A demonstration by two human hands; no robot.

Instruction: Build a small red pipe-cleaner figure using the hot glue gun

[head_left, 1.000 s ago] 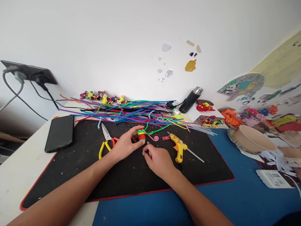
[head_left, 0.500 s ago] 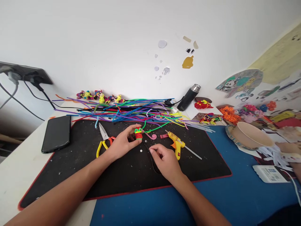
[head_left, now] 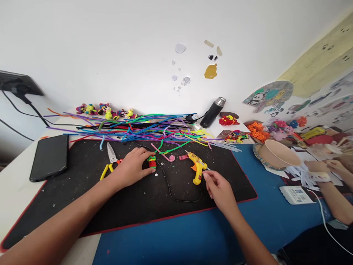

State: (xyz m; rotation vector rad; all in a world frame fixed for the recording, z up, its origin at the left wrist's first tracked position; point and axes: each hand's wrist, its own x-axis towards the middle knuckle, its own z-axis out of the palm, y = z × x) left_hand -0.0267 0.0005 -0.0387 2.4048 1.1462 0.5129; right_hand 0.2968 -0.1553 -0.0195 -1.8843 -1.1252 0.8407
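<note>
My left hand (head_left: 135, 162) is closed around a small red and green figure piece (head_left: 152, 162) made of pipe cleaner, pinched between thumb and fingers above the black mat (head_left: 124, 209). My right hand (head_left: 221, 189) is at the right, fingers curled and thumb near the forefinger; whether something small is between them is hidden. Just left of its fingertips lies a yellow glue gun (head_left: 198, 169), its glue stick mostly hidden behind the hand. Scissors (head_left: 111, 154) with yellow and orange handles lie partly under my left wrist. A coiled pink pipe cleaner (head_left: 171, 158) rests near the figure piece.
Many coloured pipe cleaners (head_left: 132, 127) stretch along the back, with small figures (head_left: 104, 110) behind. A phone (head_left: 50, 158) lies left, a black flask (head_left: 213, 112) stands behind. At right are a bowl (head_left: 282, 152), a white box (head_left: 297, 195) and another person's hands (head_left: 317, 167).
My right hand has moved right, from beside the black cord to the glue gun. My left hand still holds the figure piece, slightly lower. The view has shifted right; another person's arms now show.
</note>
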